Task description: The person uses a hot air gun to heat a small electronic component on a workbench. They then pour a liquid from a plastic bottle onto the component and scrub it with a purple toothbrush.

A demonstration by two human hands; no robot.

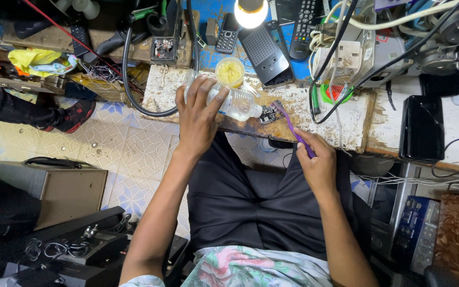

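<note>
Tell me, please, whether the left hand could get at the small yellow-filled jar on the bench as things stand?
Probably not at once: the left hand is wrapped around a tilted clear plastic bottle. The jar stands just beyond its fingers with nothing between, so it looks reachable once the bottle is put down.

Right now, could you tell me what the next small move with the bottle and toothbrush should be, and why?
Probably tip the clear plastic bottle slightly further: the left hand holds it tilted, mouth at the small circuit board, while the right hand rests the purple toothbrush bristles there, ready to scrub.
</note>
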